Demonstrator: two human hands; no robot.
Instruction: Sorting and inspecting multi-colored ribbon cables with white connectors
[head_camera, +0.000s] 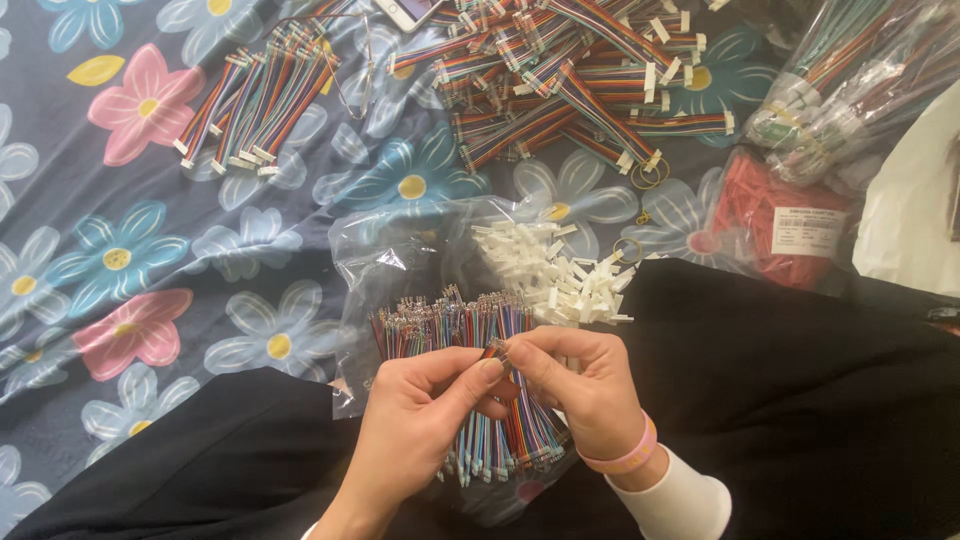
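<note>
Currently your left hand (415, 405) and right hand (580, 385) meet over a bundle of rainbow ribbon wires (475, 345) lying on a clear plastic bag (385, 255) in your lap. Both hands are closed in a pinch, fingertips touching at one wire end at the bundle's top. A heap of white plastic connectors (555, 270) sits just beyond. Finished cable assemblies (570, 85) lie farther off on the floral cloth (130, 250), near a bag of red rubber bands (780, 220).

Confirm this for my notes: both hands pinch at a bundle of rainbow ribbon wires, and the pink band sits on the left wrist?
Not quite. The head view shows the pink band on the right wrist. Both the left hand and right hand do pinch at the rainbow wire bundle.
</note>
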